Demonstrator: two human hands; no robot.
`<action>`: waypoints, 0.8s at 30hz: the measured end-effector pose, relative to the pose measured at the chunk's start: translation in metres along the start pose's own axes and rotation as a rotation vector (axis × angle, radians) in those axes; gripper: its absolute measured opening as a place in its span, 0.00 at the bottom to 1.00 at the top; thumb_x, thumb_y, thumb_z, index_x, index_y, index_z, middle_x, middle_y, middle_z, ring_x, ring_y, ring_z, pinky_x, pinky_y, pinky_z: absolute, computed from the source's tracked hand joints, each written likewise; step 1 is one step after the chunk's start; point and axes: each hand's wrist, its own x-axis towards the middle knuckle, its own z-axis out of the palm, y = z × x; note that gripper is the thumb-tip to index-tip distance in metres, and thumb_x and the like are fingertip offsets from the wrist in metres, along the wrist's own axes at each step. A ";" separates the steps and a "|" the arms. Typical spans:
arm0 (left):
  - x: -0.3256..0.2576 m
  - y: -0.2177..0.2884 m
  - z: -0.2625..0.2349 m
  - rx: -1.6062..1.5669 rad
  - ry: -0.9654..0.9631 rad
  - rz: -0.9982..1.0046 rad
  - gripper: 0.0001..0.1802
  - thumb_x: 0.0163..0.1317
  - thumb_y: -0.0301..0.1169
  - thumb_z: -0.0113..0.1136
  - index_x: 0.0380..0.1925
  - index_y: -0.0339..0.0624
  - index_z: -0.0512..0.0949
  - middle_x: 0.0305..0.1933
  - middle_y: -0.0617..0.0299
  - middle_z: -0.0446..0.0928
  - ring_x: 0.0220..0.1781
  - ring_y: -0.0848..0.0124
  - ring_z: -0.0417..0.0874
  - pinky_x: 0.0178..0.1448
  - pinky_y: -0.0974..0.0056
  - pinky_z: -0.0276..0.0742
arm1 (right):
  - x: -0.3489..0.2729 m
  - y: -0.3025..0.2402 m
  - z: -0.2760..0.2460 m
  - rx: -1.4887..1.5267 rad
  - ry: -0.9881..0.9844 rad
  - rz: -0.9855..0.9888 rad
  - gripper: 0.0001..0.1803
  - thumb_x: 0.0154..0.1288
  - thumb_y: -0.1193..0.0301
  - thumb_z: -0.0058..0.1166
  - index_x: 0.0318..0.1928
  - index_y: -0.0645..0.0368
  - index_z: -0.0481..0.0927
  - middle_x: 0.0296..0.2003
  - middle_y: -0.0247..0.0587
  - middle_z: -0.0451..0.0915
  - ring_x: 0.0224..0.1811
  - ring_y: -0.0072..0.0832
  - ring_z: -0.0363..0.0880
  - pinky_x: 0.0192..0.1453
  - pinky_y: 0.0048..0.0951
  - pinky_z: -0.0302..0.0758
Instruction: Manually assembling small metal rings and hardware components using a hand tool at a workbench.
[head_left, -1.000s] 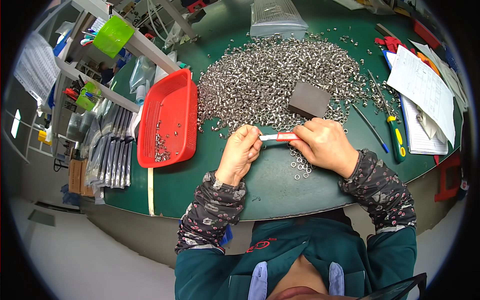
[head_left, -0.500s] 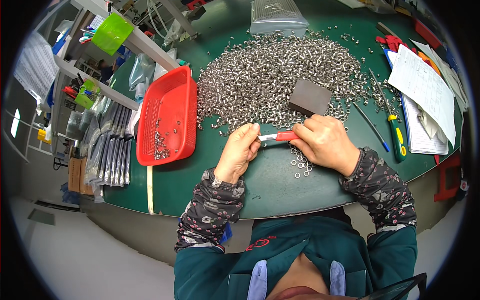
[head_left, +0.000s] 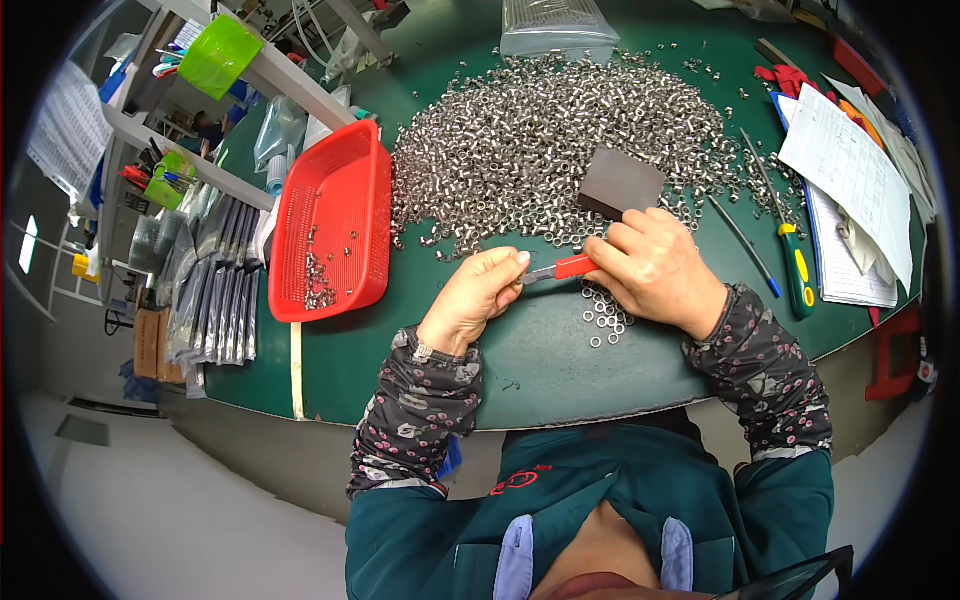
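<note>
My right hand (head_left: 657, 268) is closed around a red-handled utility knife (head_left: 574, 266), its blade pointing left. Facing it, my left hand (head_left: 474, 297) has thumb and fingertips pinched together right at the blade's end; whatever lies between them is too small or hidden to make out. Beyond both hands spreads a large heap of small metal rings (head_left: 530, 150). A dark rectangular block (head_left: 622, 180) rests on the heap's near edge, just past my right hand. Several loose rings (head_left: 605, 318) lie on the green table below the knife.
Left of the heap stands a red plastic basket (head_left: 377, 250) with some metal pieces inside. A yellow-green handled tool (head_left: 796, 272), a thin blue-tipped rod (head_left: 745, 245) and papers on a clipboard (head_left: 850, 165) lie to the right. Stacked grey packs (head_left: 225, 290) sit far left; clear bags (head_left: 558, 28) lie behind.
The knife blade has tilted and its angle against my left fingertips differs slightly. My left hand has turned a little, and the whole view has shifted slightly.
</note>
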 end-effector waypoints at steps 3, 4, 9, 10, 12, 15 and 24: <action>0.001 -0.001 0.000 0.013 -0.012 -0.025 0.15 0.66 0.38 0.49 0.20 0.47 0.67 0.11 0.72 0.61 0.09 0.85 0.53 0.13 0.77 0.47 | 0.003 0.001 -0.003 -0.020 0.007 -0.022 0.13 0.45 0.66 0.62 0.32 0.56 0.75 0.20 0.32 0.66 0.26 0.29 0.67 0.30 0.31 0.63; 0.001 0.000 0.000 0.018 -0.021 -0.026 0.15 0.66 0.38 0.49 0.20 0.47 0.67 0.11 0.73 0.61 0.09 0.85 0.53 0.13 0.77 0.47 | 0.003 0.001 -0.003 -0.022 0.014 -0.033 0.13 0.44 0.66 0.62 0.32 0.56 0.75 0.20 0.32 0.65 0.26 0.29 0.67 0.31 0.31 0.63; -0.001 0.004 0.004 0.032 -0.031 -0.039 0.17 0.65 0.40 0.51 0.18 0.49 0.66 0.14 0.76 0.61 0.13 0.88 0.55 0.16 0.79 0.47 | 0.005 0.004 -0.001 -0.099 0.046 -0.066 0.14 0.44 0.66 0.61 0.33 0.56 0.76 0.21 0.31 0.65 0.26 0.28 0.66 0.32 0.31 0.62; -0.001 0.004 0.004 0.038 -0.025 -0.042 0.17 0.65 0.40 0.51 0.18 0.49 0.66 0.15 0.76 0.62 0.14 0.88 0.55 0.16 0.79 0.47 | 0.005 0.004 -0.001 -0.115 0.062 -0.076 0.14 0.44 0.66 0.60 0.33 0.56 0.75 0.21 0.31 0.64 0.26 0.27 0.66 0.32 0.30 0.62; -0.001 0.005 0.004 0.036 -0.032 -0.046 0.17 0.65 0.39 0.51 0.18 0.49 0.66 0.15 0.76 0.62 0.14 0.88 0.56 0.16 0.79 0.48 | 0.006 0.005 0.000 -0.149 0.082 -0.093 0.14 0.44 0.66 0.59 0.33 0.56 0.75 0.21 0.31 0.64 0.26 0.27 0.66 0.32 0.30 0.62; 0.000 0.005 0.003 0.044 -0.053 -0.045 0.16 0.65 0.40 0.51 0.18 0.49 0.67 0.15 0.76 0.62 0.14 0.88 0.56 0.16 0.79 0.48 | 0.008 0.007 0.000 -0.184 0.124 -0.129 0.14 0.45 0.66 0.59 0.34 0.55 0.76 0.22 0.30 0.65 0.27 0.27 0.66 0.33 0.29 0.61; 0.006 -0.009 -0.006 -0.306 -0.100 0.207 0.09 0.67 0.35 0.49 0.31 0.42 0.71 0.21 0.70 0.64 0.15 0.86 0.57 0.16 0.80 0.48 | 0.004 0.002 -0.005 -0.055 0.086 0.030 0.13 0.46 0.64 0.62 0.33 0.55 0.77 0.22 0.31 0.68 0.27 0.28 0.68 0.34 0.29 0.63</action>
